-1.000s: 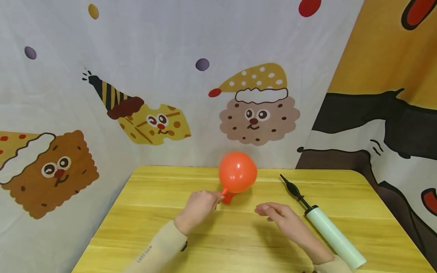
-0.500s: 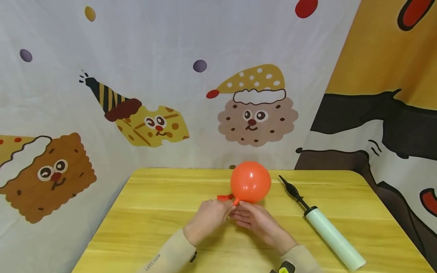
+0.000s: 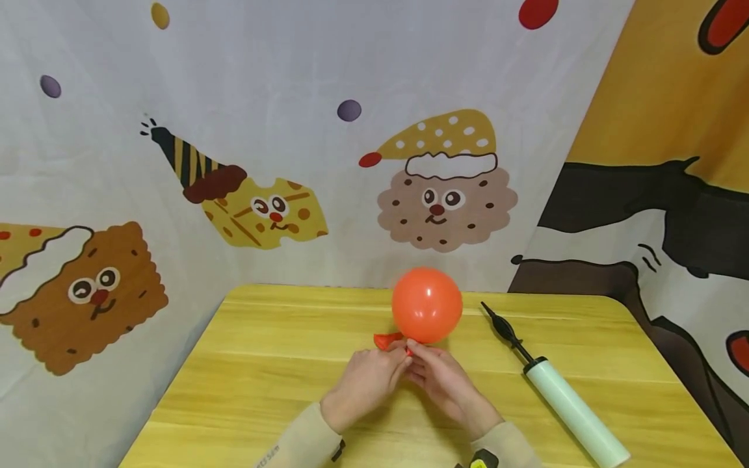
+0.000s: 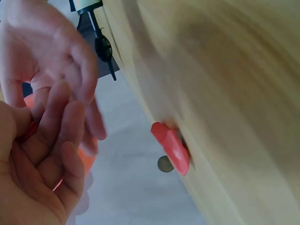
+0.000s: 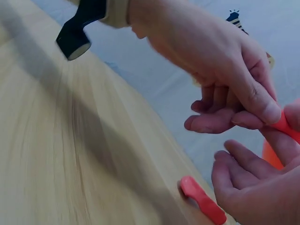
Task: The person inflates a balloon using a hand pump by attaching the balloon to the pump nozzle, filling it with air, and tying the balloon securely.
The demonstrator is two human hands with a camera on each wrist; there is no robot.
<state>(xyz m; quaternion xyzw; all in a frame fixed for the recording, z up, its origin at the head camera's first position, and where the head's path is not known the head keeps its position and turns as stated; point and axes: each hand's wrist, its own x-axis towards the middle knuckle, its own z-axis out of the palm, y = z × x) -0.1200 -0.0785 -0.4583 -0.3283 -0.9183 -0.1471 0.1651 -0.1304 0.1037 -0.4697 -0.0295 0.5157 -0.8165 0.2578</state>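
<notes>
An inflated red-orange balloon (image 3: 427, 304) stands above the table, its neck toward me. My left hand (image 3: 364, 382) pinches that neck between thumb and forefinger, plainest in the right wrist view, where the stretched neck (image 5: 284, 125) shows. My right hand (image 3: 447, 385) meets it from the other side, thumb and fingertips pinching at the neck; its other fingers are loosely bent. In the left wrist view, the hands hide most of the balloon (image 4: 87, 160). Beyond my left hand, a limp, uninflated red balloon (image 4: 174, 149) lies on the table.
To the right lies a pale green hand pump (image 3: 576, 411) with a black nozzle (image 3: 502, 326), slanting toward the front right. The yellow wooden table (image 3: 263, 364) ends at a cloth backdrop (image 3: 281, 84) printed with cartoon food.
My right hand has come in from the right to the balloon's neck, beside my left hand. The balloon has shifted slightly right, and both hands' fingers now sit closer together around the neck.
</notes>
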